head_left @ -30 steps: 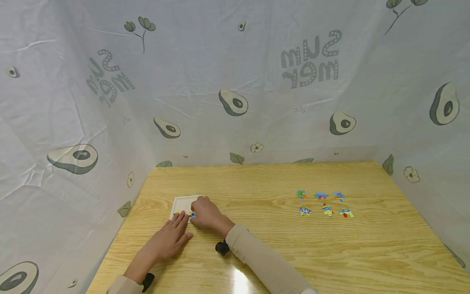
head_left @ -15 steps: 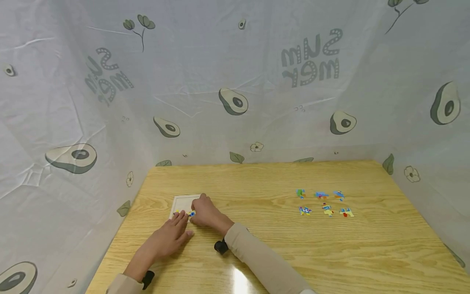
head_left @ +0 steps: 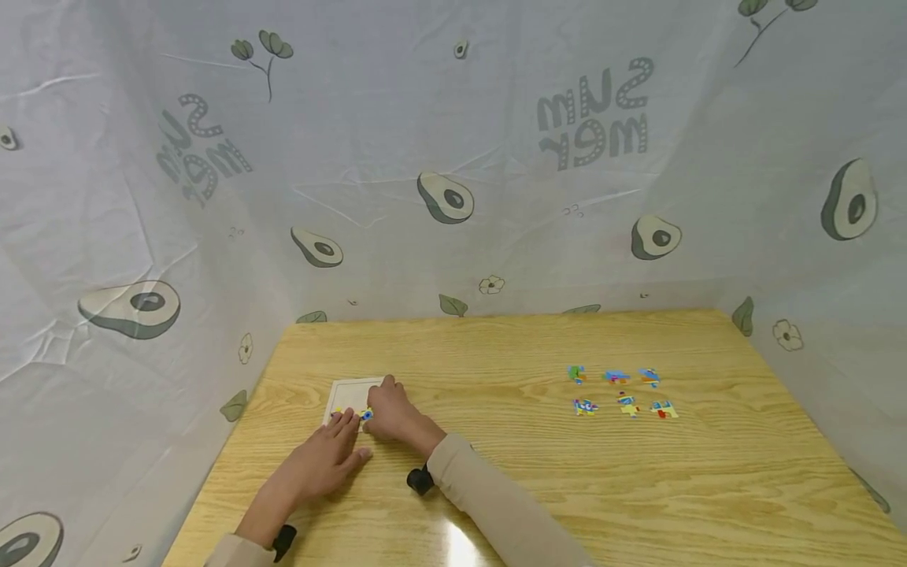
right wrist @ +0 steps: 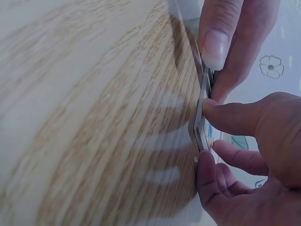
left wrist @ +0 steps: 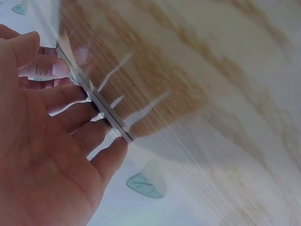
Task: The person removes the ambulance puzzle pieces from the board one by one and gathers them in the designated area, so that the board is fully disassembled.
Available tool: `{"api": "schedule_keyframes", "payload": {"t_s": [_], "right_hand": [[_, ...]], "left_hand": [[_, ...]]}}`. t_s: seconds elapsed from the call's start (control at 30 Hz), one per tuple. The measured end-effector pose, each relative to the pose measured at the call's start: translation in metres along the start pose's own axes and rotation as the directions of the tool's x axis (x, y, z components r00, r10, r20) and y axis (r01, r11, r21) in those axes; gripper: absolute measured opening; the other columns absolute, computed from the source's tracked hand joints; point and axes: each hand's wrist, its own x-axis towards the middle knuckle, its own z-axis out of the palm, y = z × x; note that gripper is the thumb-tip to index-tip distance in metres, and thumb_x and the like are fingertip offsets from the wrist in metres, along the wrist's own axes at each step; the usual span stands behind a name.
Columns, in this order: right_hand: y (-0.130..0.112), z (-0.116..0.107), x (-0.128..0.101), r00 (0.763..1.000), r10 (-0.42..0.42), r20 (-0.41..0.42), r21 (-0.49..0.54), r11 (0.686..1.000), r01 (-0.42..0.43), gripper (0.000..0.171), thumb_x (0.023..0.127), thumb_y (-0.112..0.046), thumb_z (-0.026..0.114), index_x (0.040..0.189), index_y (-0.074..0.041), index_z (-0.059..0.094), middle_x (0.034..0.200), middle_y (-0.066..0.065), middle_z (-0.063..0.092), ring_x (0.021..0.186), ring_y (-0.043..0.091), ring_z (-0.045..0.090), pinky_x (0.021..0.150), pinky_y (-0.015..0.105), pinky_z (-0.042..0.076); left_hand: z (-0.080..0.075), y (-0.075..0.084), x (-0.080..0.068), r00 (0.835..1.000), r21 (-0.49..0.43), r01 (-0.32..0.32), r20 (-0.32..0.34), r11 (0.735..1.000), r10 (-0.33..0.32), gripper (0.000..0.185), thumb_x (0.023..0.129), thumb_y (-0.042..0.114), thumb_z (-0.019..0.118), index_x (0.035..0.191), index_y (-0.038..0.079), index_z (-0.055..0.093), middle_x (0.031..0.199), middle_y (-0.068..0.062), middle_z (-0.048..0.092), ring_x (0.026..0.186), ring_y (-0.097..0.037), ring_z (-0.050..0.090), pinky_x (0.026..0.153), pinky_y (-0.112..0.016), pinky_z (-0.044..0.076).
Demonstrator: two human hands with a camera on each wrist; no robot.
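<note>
Near the table's (head_left: pixel 496 346) left edge, the left hand (head_left: pixel 322 461) lies flat, fingers straight, steadying the puzzle board's (head_left: pixel 349 391) near edge. The right hand (head_left: pixel 393 413) curls over the board's near right corner, apparently pinching a coloured piece (head_left: pixel 366 414) into place. Six loose pieces (head_left: pixel 620 391) wait towards the right edge.

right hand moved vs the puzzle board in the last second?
No. The right hand stays on the near right corner of the puzzle board, next to the left hand. The small shift across the head view is shared by the table.
</note>
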Motion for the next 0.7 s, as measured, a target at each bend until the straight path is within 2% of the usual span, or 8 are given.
{"api": "schedule_keyframes", "payload": {"t_s": [0.7], "right_hand": [[0.0043, 0.0017, -0.0053, 0.995, -0.096, -0.031, 0.076, 0.992, 0.098, 0.029, 0.088, -0.021, 0.073, 0.109, -0.007, 0.058, 0.101, 0.005, 0.061, 0.085, 0.012, 0.053, 0.071, 0.023, 0.046]], "left_hand": [[0.0014, 0.0013, -0.0006, 1.0, 0.025, 0.003, -0.014, 1.0, -0.003, 0.071, 0.101, 0.048, 0.049, 0.152, 0.001, 0.035, 0.161, -0.019, 0.029, 0.149, -0.04, 0.027, 0.118, -0.058, 0.029]]}}
